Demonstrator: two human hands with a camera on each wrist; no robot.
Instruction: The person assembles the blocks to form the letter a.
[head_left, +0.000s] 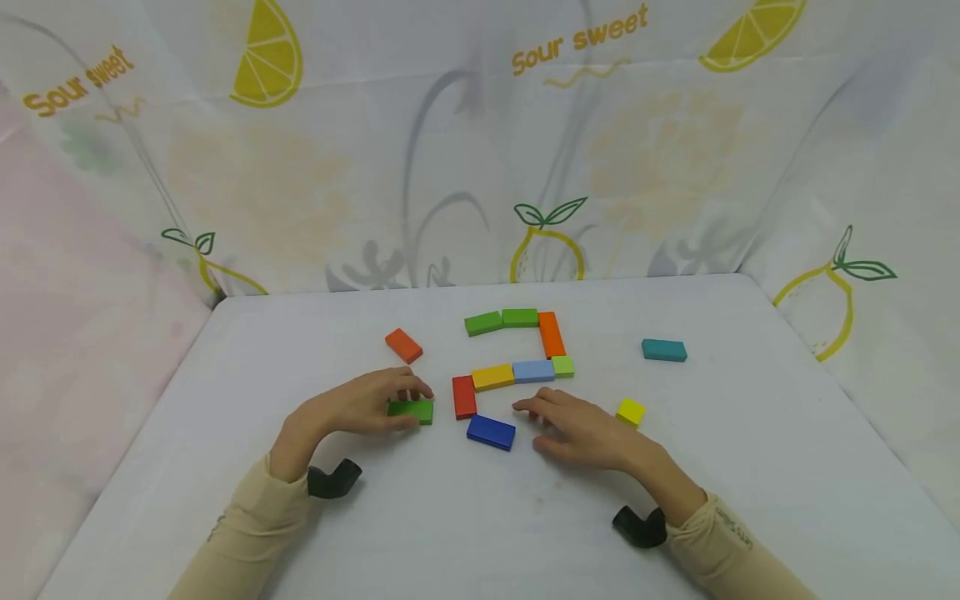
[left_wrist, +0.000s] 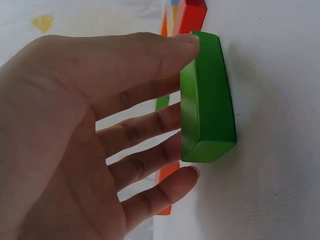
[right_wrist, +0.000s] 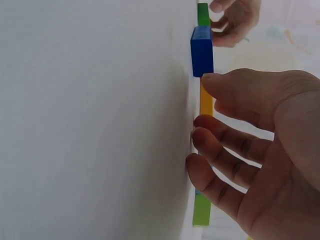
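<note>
My left hand [head_left: 363,404] holds a green block [left_wrist: 212,95] on the white table, thumb on its near side and fingers on the far side. To its right, a red block [head_left: 464,397], an amber block [head_left: 492,377], a light blue block [head_left: 534,372] and a lime green cube [head_left: 562,367] form a row. An orange block [head_left: 552,335] runs back from the cube towards two green blocks [head_left: 521,317]. In front of the red one lies a dark blue block [head_left: 491,433]. My right hand [head_left: 577,425] hovers right of it, fingers loosely bent, holding nothing.
An orange-red block [head_left: 404,346] lies beyond my left hand. Beside my right wrist is a yellow cube [head_left: 631,412], with a teal block [head_left: 663,350] farther back. Lemon-printed cloth [head_left: 450,167] hangs behind the table. Black curved pieces [head_left: 335,480] sit at both wrists.
</note>
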